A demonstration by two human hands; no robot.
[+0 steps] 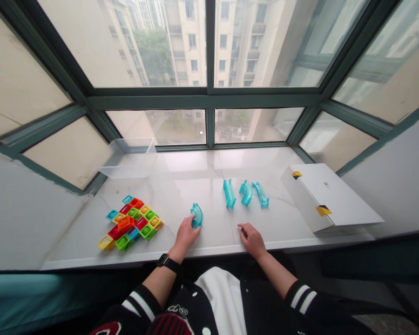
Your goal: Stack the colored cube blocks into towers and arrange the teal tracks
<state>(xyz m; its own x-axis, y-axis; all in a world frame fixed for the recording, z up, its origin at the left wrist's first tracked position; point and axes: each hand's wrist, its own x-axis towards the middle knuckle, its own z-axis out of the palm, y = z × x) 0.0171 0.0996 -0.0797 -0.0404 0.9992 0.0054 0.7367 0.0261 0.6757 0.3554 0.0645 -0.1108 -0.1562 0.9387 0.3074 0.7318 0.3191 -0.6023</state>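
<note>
Curved blue piece (pixel 197 214): near end between fingertips of left hand (pixel 186 233).

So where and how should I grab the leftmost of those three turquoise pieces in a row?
I'd pinch the leftmost turquoise piece by its long edges, around the middle, coming from the near side with your right hand. It's straight, narrow and points roughly away from you, and the gap before the curved piece should leave finger room.
</note>
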